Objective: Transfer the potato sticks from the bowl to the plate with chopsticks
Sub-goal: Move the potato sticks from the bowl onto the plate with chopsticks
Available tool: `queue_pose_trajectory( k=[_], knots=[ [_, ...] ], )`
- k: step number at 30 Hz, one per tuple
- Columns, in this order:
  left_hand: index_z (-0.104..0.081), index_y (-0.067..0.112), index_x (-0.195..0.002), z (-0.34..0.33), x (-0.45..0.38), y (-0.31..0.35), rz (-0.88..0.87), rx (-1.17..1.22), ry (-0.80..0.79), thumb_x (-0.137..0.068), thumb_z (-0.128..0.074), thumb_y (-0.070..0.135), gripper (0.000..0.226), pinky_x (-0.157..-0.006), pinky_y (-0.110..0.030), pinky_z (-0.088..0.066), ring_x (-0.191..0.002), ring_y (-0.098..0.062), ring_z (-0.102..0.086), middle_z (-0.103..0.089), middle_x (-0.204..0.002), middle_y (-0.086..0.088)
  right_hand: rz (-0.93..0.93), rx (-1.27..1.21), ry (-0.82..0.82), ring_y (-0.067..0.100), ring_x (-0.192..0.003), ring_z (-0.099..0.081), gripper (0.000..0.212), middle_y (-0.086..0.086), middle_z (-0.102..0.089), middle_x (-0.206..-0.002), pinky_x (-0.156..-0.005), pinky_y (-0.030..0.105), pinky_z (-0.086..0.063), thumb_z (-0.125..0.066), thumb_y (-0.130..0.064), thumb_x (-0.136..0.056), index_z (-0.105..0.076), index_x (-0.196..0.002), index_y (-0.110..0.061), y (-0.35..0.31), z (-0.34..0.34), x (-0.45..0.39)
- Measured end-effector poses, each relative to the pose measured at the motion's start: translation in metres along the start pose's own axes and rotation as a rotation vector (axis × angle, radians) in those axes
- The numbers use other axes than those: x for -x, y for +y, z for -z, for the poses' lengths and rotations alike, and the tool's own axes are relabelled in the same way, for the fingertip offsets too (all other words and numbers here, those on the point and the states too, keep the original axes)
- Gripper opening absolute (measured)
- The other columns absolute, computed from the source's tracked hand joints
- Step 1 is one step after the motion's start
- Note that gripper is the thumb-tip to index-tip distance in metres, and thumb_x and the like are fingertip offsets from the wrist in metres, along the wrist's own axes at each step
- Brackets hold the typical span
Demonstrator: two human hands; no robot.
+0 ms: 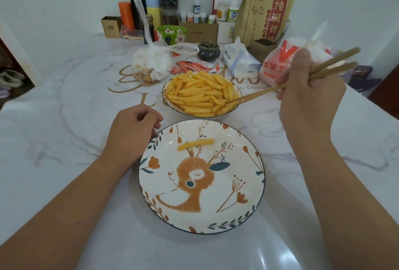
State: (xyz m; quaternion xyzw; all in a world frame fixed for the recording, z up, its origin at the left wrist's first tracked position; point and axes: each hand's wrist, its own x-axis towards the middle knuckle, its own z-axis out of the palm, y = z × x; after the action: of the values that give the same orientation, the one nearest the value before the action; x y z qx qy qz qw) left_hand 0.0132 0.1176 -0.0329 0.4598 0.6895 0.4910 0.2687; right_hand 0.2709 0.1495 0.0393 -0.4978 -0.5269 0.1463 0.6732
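Note:
A white bowl point(170, 103) heaped with yellow crinkle potato sticks point(198, 92) stands at the table's middle. Just in front of it lies a deer-patterned plate point(248, 205) with one potato stick point(196, 143) near its far side. My right hand point(308, 94) grips a pair of wooden chopsticks point(259, 92); their tips reach into the right side of the bowl among the sticks. My left hand point(133, 133) rests on the table with loosely curled fingers, touching the plate's far-left rim.
Behind the bowl lie red sauce packets point(194, 66), a knotted plastic bag of snacks point(151, 64), a tissue pack point(239, 60), a small dark incense burner point(209, 51) and a white-red bag point(280, 62). Boxes, bottles and a tall brown pouch point(267, 10) line the wall.

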Motion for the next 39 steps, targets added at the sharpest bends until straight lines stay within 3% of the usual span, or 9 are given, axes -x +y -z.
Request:
queue_pose_trajectory(
  k=[8,14,19,24,28,32,35,37,39],
  knots=[
    [-0.076,0.015,-0.087,0.001,0.005,0.001,0.006,0.045,-0.017,-0.1,-0.052,0.008,0.028,-0.065,-0.033,-0.053,-0.063,-0.014,-0.062,-0.074,-0.08,-0.001,-0.05,0.071,-0.061,0.003,-0.054,-0.06,0.055,-0.015,-0.061,-0.05,-0.056,0.016,-0.044,-0.041,-0.046,-0.107,-0.064,-0.064,-0.02,-0.004,-0.004,0.005],
    [-0.071,0.021,-0.122,0.006,-0.011,0.011,0.185,0.121,-0.127,-0.1,-0.061,0.02,0.023,-0.084,-0.039,-0.061,-0.09,-0.024,-0.077,-0.081,-0.098,0.002,-0.207,0.016,0.021,0.006,-0.049,-0.058,0.059,-0.007,-0.059,-0.048,-0.053,0.024,-0.047,-0.039,-0.052,-0.106,-0.061,-0.06,-0.022,-0.006,-0.001,0.001],
    [-0.078,0.017,-0.099,-0.004,-0.031,0.038,0.275,0.266,-0.291,-0.101,-0.054,0.003,0.027,-0.095,-0.038,-0.061,-0.102,-0.023,-0.078,-0.079,-0.116,-0.006,-0.261,0.004,-0.003,0.011,-0.048,-0.059,0.053,-0.006,-0.062,-0.05,-0.058,0.036,-0.051,-0.043,-0.045,-0.105,-0.064,-0.063,-0.021,0.0,0.002,0.0],
    [-0.073,0.009,-0.115,-0.012,-0.044,0.048,0.32,0.275,-0.298,-0.1,-0.049,0.001,0.029,-0.091,-0.037,-0.06,-0.104,-0.027,-0.077,-0.078,-0.115,-0.012,-0.288,-0.011,0.057,0.016,-0.052,-0.058,0.047,-0.001,-0.061,-0.049,-0.059,0.038,-0.049,-0.043,-0.031,-0.102,-0.064,-0.061,-0.022,0.005,0.009,-0.011],
    [-0.072,0.018,-0.103,-0.032,-0.052,0.063,0.33,0.271,-0.396,-0.102,-0.052,0.006,0.024,-0.096,-0.04,-0.059,-0.109,-0.027,-0.074,-0.076,-0.117,-0.011,-0.314,-0.045,0.135,0.022,-0.055,-0.061,0.048,0.003,-0.062,-0.052,-0.061,0.043,-0.053,-0.045,-0.032,-0.103,-0.064,-0.061,-0.02,0.009,0.013,-0.016],
    [-0.074,0.015,-0.115,-0.032,-0.052,0.061,0.246,0.047,-0.415,-0.103,-0.059,0.017,0.019,-0.077,-0.034,-0.06,-0.086,-0.02,-0.074,-0.079,-0.108,-0.007,-0.274,-0.026,0.169,0.021,-0.051,-0.061,0.048,0.004,-0.063,-0.055,-0.055,0.04,-0.053,-0.046,-0.033,-0.105,-0.063,-0.062,-0.021,0.01,0.017,-0.02],
    [-0.076,0.015,-0.093,-0.012,-0.039,0.053,0.119,-0.329,-0.53,-0.106,-0.054,0.027,0.029,-0.062,-0.024,-0.049,-0.064,-0.011,-0.064,-0.076,-0.085,0.0,-0.213,0.04,0.112,0.032,-0.049,-0.06,0.058,0.014,-0.062,-0.053,-0.047,0.044,-0.049,-0.045,-0.037,-0.103,-0.062,-0.058,-0.006,0.013,0.016,-0.02],
    [-0.061,0.015,-0.072,-0.002,-0.027,0.05,0.048,-0.502,-0.642,-0.108,-0.051,0.036,0.043,-0.06,-0.027,-0.039,-0.053,-0.009,-0.05,-0.056,-0.058,0.01,-0.166,0.137,0.088,0.037,-0.054,-0.059,0.063,0.023,-0.06,-0.056,-0.051,0.045,-0.046,-0.043,-0.039,-0.103,-0.061,-0.062,0.006,0.017,0.015,-0.02],
    [-0.047,0.019,-0.066,0.001,-0.019,0.048,0.009,-0.562,-0.658,-0.109,-0.05,0.036,0.047,-0.053,-0.023,-0.033,-0.046,-0.005,-0.037,-0.038,-0.053,0.011,-0.134,0.205,0.085,0.035,-0.055,-0.059,0.062,0.021,-0.059,-0.055,-0.054,0.041,-0.043,-0.041,-0.038,-0.103,-0.059,-0.063,0.006,0.018,0.016,-0.022]
  ],
)
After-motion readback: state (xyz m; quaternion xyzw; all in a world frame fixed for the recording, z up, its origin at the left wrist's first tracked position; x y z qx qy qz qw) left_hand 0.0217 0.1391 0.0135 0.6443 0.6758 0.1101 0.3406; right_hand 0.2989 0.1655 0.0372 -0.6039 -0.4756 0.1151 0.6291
